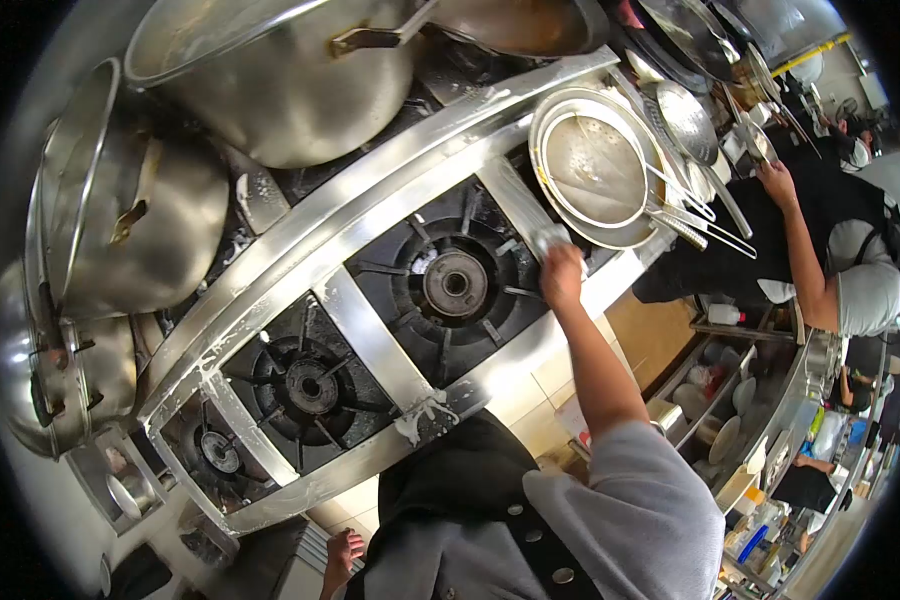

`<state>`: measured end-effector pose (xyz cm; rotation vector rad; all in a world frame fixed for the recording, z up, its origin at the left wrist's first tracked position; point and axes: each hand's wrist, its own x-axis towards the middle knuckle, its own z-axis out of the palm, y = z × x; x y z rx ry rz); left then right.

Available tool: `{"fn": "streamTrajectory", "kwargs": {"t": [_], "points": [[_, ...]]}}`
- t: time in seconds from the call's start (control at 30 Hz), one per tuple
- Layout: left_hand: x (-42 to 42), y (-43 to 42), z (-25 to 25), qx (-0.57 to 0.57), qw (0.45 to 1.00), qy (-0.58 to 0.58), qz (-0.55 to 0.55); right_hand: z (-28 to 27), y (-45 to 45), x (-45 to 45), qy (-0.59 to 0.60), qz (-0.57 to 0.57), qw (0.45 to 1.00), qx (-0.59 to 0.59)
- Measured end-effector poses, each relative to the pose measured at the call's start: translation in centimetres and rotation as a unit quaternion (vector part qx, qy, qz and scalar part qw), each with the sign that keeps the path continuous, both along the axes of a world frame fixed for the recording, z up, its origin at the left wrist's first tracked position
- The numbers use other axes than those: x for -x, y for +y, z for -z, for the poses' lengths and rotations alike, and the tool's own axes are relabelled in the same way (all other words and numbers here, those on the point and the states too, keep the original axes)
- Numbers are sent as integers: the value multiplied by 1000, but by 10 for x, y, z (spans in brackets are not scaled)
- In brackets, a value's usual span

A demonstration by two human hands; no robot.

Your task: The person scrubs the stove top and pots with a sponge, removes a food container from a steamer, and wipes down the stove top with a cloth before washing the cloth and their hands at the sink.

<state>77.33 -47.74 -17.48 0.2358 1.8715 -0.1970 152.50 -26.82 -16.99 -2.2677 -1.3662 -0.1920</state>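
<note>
My right hand is closed on a small pale grey scrubber, blurred and partly covered by the fingers. It presses this onto the steel strip right of the largest visible burner. White suds streak the stove's steel frame. Down at my side, away from the stove, hangs my left hand, its fingers curled in with nothing visible in them. A wet, whitish cloth lies crumpled on the front rail near my apron.
Large steel pots crowd the back burners. Stacked strainers and pans sit at the stove's right end, handles jutting forward. A co-worker's arm reaches in beyond them. Shelves of dishes stand at right.
</note>
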Motion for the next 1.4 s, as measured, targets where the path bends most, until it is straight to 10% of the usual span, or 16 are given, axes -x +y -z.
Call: {"fn": "streamTrajectory", "kwargs": {"t": [0.2, 0.3, 0.37, 0.47, 0.73, 0.93, 1.23, 1.4], "points": [[-48, 19, -19, 15, 999, 21, 23, 33, 92, -3, -16, -44, 998, -31], [-53, 33, -32, -55, 975, -41, 212, 9, 145, -4, -10, -65, 998, -18], [-8, 7, 0, -50, 995, -91, 5, 13, 117, -13, -7, -99, 993, -63], [-55, 32, -65, -117, 963, -103, 220, 14, 33, -4, 12, -30, 999, -36], [-24, -13, -3, -5, 999, -28, 24, 17, 151, -11, -10, -72, 996, -44], [41, -34, 59, -107, 982, -143, -67, 10, -38, 14, 62, 90, 994, -20], [22, 2, 11, -6, 999, -40, 3, 50, 110, -15, -19, 24, 1000, 4], [10, 13, -4, -34, 999, -22, -14, 0, -12, 7, 10, 82, 996, -40]]}}
